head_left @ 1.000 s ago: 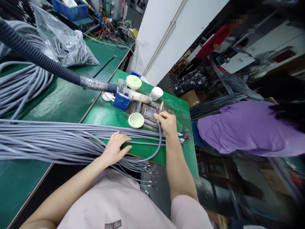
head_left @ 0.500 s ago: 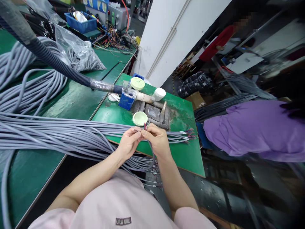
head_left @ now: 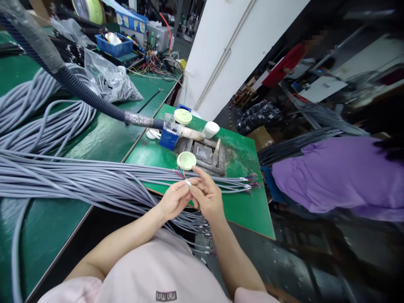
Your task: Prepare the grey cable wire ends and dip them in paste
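I confirm the left hand [head_left: 174, 201] has its fingers together, clamped on a white-sleeved cable end [head_left: 188, 182], coloured wires splayed upward, above the green bench [head_left: 243, 214]. The right hand [head_left: 206, 198] is just beside it, fingers apart, index raised; contact I cannot tell. A grey cable bundle [head_left: 94, 176] runs left; a pale green lid [head_left: 186, 160] sits just beyond.

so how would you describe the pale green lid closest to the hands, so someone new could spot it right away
On the small green workbench beyond the grey cable bundle, find the worn metal block. The round pale green lid sits at its near corner, just past the right hand. It is the nearer of two such lids; the matching lid lies farther back, near the white jar.
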`<state>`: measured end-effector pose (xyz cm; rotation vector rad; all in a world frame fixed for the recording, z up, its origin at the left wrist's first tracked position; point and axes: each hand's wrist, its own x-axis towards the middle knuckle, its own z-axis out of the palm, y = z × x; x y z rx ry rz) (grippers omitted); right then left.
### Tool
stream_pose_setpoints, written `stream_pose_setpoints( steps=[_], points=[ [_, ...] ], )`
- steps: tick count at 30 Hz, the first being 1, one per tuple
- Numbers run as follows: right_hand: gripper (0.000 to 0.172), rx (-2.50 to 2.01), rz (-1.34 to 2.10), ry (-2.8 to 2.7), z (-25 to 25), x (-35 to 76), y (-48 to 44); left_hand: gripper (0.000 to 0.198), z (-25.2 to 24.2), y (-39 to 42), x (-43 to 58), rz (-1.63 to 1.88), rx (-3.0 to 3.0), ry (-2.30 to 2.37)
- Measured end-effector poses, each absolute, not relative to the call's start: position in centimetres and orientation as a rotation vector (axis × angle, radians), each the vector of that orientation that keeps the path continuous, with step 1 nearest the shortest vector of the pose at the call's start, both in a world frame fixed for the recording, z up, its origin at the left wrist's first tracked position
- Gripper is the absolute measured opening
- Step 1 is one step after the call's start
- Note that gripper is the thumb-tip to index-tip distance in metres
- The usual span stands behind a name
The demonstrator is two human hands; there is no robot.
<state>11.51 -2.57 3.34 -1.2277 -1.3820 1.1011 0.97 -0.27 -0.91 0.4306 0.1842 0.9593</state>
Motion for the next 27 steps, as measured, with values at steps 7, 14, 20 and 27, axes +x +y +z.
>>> stream_pose_setpoints(
  steps=[7, 14, 20, 27],
  points=[
    [0.023, -1.393, 0.327, -1.839, 5.9, 13.2, -1.6, 0.032, -1.2, -0.2, 0.7, 1.199, 0.803, 0.618],
    [0.016, -1.287, 0.082, -1.963, 7.6, 11.3, -1.1, 0.036, -0.5, -0.5, 0.8, 1.217, 1.118, 0.672],
    [0.019, -1.197, 0.301, -1.538, 9.4, 12.3, -0.5, 0.022, -1.6, -1.6, 0.4, 1.155, 1.155, 0.719],
    [0.014, -1.320, 0.316, -1.811, 9.4, 13.5, -0.9, 0.025, -2.7, -1.8, -0.3, 1.064, 0.886, 0.773]
  ],
)
